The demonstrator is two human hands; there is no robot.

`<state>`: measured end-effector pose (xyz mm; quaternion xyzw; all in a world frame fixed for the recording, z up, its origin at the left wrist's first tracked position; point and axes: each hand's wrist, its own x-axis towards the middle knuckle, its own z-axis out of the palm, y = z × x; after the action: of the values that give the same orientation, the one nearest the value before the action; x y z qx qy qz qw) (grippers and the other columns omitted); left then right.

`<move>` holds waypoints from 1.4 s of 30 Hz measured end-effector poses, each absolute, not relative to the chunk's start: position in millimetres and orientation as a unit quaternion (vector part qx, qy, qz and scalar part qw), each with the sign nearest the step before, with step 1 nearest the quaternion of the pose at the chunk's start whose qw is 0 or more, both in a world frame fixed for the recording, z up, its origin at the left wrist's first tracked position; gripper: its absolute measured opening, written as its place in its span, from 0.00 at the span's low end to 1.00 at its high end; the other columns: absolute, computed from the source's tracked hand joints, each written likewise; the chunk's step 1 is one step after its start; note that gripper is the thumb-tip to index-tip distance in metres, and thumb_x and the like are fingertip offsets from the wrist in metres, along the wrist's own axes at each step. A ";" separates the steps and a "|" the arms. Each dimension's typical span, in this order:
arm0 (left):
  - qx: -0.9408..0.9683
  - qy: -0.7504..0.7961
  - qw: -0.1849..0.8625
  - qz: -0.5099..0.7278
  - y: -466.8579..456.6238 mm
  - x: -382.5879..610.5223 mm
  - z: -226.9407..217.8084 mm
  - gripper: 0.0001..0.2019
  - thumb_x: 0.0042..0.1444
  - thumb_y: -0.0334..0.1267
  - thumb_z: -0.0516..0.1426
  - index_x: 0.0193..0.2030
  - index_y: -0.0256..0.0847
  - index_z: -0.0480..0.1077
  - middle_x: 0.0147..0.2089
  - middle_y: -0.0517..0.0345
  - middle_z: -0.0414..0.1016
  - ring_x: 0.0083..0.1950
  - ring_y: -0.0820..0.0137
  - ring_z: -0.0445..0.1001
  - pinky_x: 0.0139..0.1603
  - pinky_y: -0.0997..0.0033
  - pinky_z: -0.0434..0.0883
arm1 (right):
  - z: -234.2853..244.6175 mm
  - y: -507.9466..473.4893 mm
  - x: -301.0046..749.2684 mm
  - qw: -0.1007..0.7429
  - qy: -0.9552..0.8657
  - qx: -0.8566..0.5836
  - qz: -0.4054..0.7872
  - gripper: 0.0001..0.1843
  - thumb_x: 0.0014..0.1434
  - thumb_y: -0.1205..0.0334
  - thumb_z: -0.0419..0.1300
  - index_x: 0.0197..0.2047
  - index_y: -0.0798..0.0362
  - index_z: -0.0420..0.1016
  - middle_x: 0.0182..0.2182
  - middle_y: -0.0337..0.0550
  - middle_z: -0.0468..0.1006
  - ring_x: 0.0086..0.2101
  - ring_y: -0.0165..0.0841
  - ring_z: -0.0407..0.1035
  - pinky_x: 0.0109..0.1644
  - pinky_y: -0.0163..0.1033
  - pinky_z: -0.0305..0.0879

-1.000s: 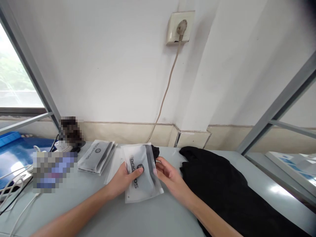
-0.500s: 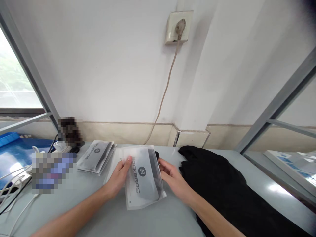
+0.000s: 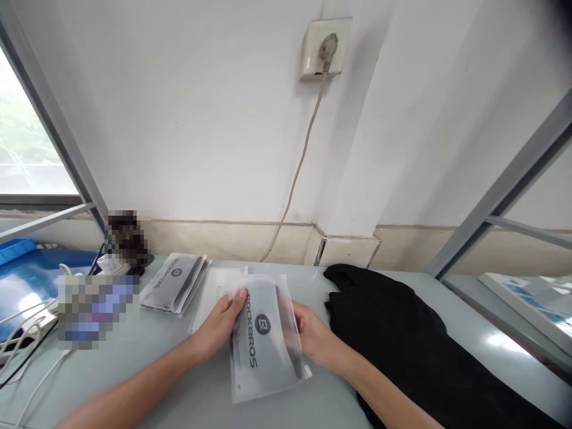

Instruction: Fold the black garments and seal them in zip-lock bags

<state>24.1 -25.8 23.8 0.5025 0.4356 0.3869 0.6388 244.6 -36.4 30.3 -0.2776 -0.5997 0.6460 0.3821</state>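
Note:
My left hand [image 3: 223, 322] is closed on the left edge of a frosted zip bag [image 3: 254, 381] with ROCKBROS lettering, its thumb lying on the front. Dark and grey contents show through the plastic. At the bag's right, zipper side, my right hand [image 3: 315, 336] has its bent fingers partly behind or inside the translucent plastic. Whatever those fingers hold is hidden. Flat on the table behind my left hand lies another frosted bag [image 3: 210, 295]. Farther left sits a small stack of filled ROCKBROS bags [image 3: 172, 283].
Black fabric [image 3: 388, 333] spreads over the right side of the grey table [image 3: 179, 387]. White cables and a power strip [image 3: 42, 319] lie at the left, near a blue tray [image 3: 15, 250]. A cord hangs from a wall socket [image 3: 326, 50]. Metal frame bars slant at both sides.
The held bag has shifted slightly right and toward me. My right fingers have moved lower, further in at its zipper side; the dark piece beside them no longer shows there.

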 end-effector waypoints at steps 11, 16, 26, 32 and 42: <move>0.564 0.418 0.593 0.394 -26.1 26.6 32.2 0.23 0.57 0.52 0.69 0.51 0.40 0.74 0.48 0.48 0.83 0.49 0.57 0.81 0.46 0.63 0.76 | 25.6 -33.8 248.2 0.411 -0.622 -0.302 0.594 0.21 0.63 0.46 0.67 0.55 0.46 0.81 0.47 0.46 0.83 0.45 0.44 0.77 0.54 0.50 0.74; 0.527 0.441 0.599 0.410 -25.1 23.9 32.1 0.22 0.57 0.53 0.68 0.51 0.40 0.75 0.47 0.50 0.83 0.47 0.57 0.81 0.46 0.62 0.77 | 25.5 -34.5 248.3 0.454 -0.681 -0.326 0.473 0.23 0.69 0.50 0.61 0.66 0.39 0.71 0.60 0.48 0.72 0.53 0.44 0.70 0.57 0.48 0.71; 0.526 0.412 0.626 0.404 -24.5 23.8 29.2 0.22 0.57 0.54 0.68 0.48 0.38 0.79 0.48 0.47 0.85 0.50 0.54 0.82 0.49 0.60 0.77 | 22.8 -30.0 254.2 0.451 -0.708 -0.361 0.406 0.20 0.72 0.43 0.53 0.51 0.45 0.80 0.45 0.48 0.72 0.46 0.44 0.70 0.53 0.50 0.69; 0.416 0.426 0.663 0.454 -21.5 23.0 25.3 0.29 0.62 0.60 0.62 0.63 0.44 0.71 0.58 0.46 0.81 0.60 0.52 0.79 0.59 0.54 0.75 | 3.2 -23.5 253.1 0.423 -0.617 -0.407 0.525 0.41 0.55 0.38 0.71 0.64 0.43 0.60 0.62 0.52 0.64 0.55 0.47 0.67 0.51 0.49 0.72; 0.457 0.351 0.683 0.449 -21.2 22.4 25.7 0.20 0.60 0.50 0.67 0.55 0.43 0.77 0.62 0.47 0.79 0.66 0.51 0.72 0.68 0.56 0.67 | 13.5 -7.2 264.0 0.531 -0.518 -0.428 0.516 0.26 0.54 0.42 0.73 0.46 0.46 0.70 0.38 0.37 0.75 0.37 0.37 0.69 0.43 0.40 0.65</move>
<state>22.4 -21.2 25.7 0.4566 0.3515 0.4489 0.6830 264.0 -7.2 13.5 -0.4279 -0.5184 0.5161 0.5308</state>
